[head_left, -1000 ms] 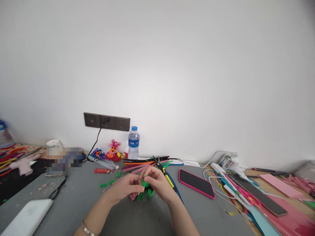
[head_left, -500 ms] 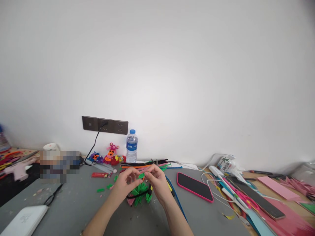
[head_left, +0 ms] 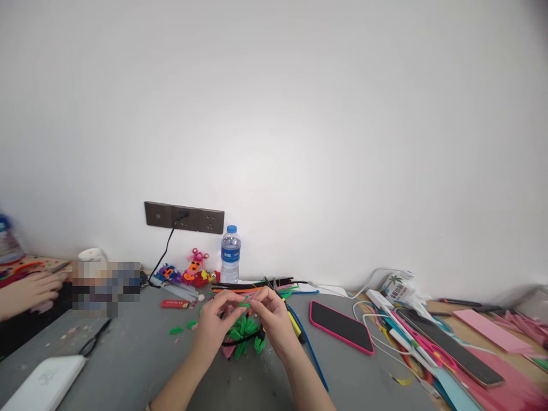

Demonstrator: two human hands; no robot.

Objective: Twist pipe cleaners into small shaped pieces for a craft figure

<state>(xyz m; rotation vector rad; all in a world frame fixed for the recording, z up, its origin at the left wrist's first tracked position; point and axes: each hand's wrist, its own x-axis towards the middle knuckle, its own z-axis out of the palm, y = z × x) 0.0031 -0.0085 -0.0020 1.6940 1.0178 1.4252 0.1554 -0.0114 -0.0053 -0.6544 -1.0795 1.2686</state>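
The grey table (head_left: 137, 359) bears a green bundle (head_left: 242, 330) near its middle. Counting round from that, a bottle (head_left: 230, 260) stands at twelve o'clock and stems (head_left: 257, 283) lie toward one, with pliers (head_left: 294, 323) between two and three, a phone (head_left: 341, 326) at three, a blue strip (head_left: 314, 363) at four, a white box (head_left: 45, 383) between eight and nine, green scraps (head_left: 176, 330) at nine, a red packet (head_left: 174, 304) at ten and toys (head_left: 193, 268) at eleven

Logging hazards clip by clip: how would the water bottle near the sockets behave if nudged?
The water bottle might tip, standing tall and narrow; the wall behind might stop a backward fall. Once down, its round body could roll.
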